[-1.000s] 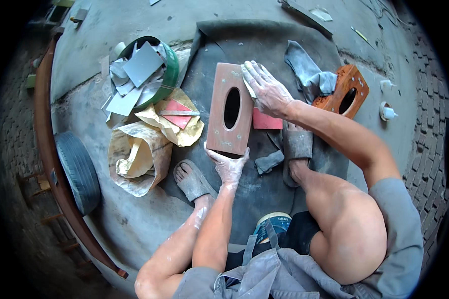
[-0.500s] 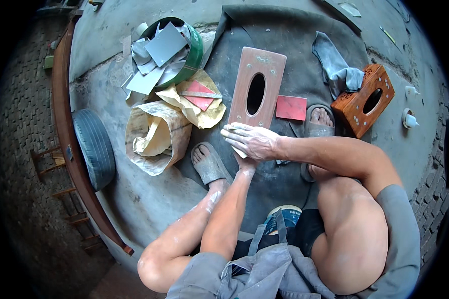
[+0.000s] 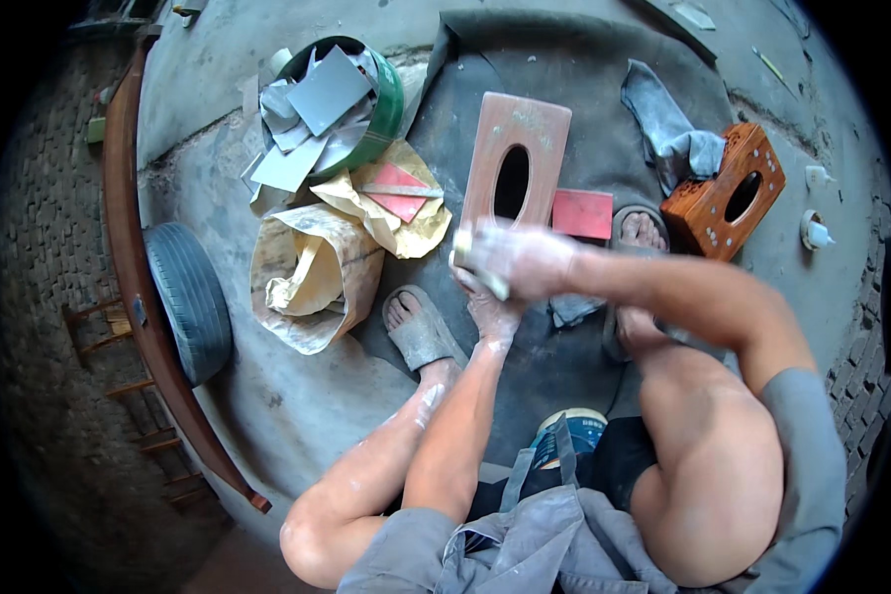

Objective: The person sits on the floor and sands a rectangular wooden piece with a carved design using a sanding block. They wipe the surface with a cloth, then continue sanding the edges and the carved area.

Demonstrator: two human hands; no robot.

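Note:
A wooden tissue box, dull pinkish-brown and dusty, with an oval slot and pale greenish patches near its far end, lies before me. My right hand, smeared by motion, is over its near end with a pale folded sheet, which looks like sandpaper, under the fingers. Below it, my left hand grips the box's near end; its fingers are partly hidden. White dust coats both hands. Beside the box on the right lies a red rectangular piece.
A glossy orange-brown tissue box with a grey cloth against it stands at right. Small white bottles are farther right. At left are a green bucket of scraps, an open sack, yellow paper and a tyre.
My right hand has lifted and shifted slightly right and away from me along the box, now blurred. The pale sheet shows more. My left hand stays at the near end.

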